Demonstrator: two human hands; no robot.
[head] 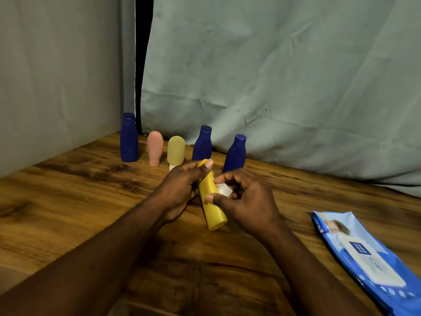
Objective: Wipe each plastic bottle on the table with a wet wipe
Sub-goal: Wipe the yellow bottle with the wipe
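Held off the table, tilted, base toward the camera: mustard-yellow bottle [210, 201]. Pressed to its right side: crumpled white wet wipe [223, 189]. Upright in a row behind: left blue bottle [129, 140], pink tube bottle [155, 148], pale yellow tube bottle [175, 151], middle blue bottle [202, 144], right blue bottle [235, 153].

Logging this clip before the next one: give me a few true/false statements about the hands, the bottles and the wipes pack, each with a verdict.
1. The left hand grips the yellow bottle. True.
2. The right hand holds nothing. False: its fingers hold a white wipe against the yellow bottle.
3. Three blue bottles stand upright at the back. True.
4. The pink bottle lies on its side. False: it stands in the back row.
5. The wipes pack lies left of the hands. False: it lies to their right.
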